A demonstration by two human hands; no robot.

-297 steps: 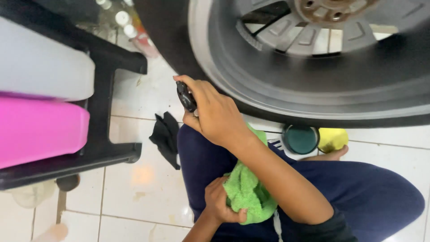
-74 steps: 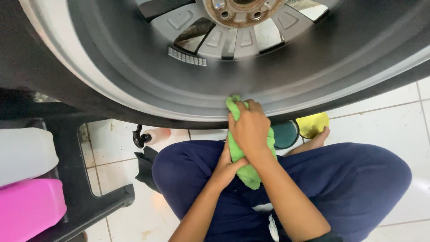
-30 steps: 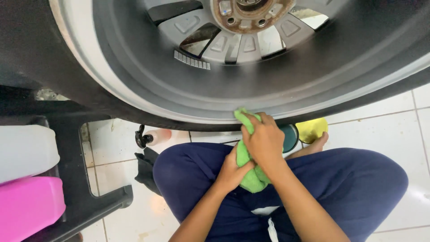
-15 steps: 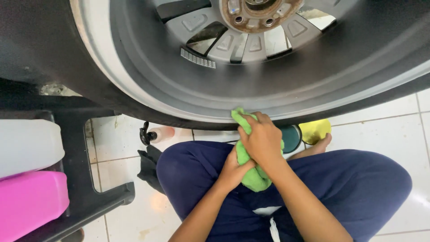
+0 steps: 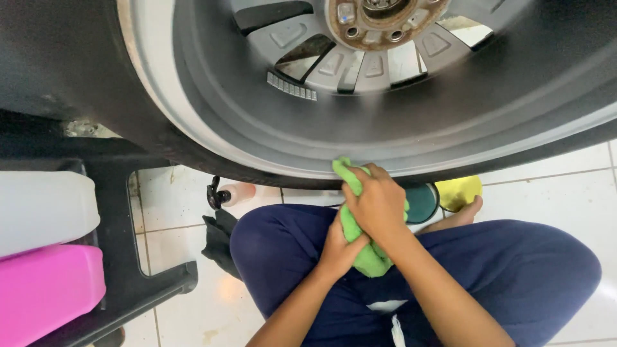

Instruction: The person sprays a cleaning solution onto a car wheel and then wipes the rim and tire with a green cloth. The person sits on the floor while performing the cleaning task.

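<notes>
A large grey alloy wheel [image 5: 360,122] with its tyre fills the upper view, lying over my lap. My right hand [image 5: 379,202] grips a bright green cloth [image 5: 350,222] and presses its top against the wheel's silver rim edge. My left hand [image 5: 335,247] holds the lower part of the same cloth from beneath. Both hands sit above my crossed legs in dark blue trousers [image 5: 514,276].
A black stand [image 5: 122,257] on the left carries a white container [image 5: 45,209] and a pink container [image 5: 48,289]. A small spray bottle [image 5: 228,193] and a black cloth [image 5: 218,244] lie on the white tiled floor. A teal tin [image 5: 422,202] and a yellow pad [image 5: 459,191] sit behind my hands.
The view has shifted slightly, with the wheel sliding right in the frame. My hands and the green cloth have stayed at the rim edge; earlier my right hand held a small black object.
</notes>
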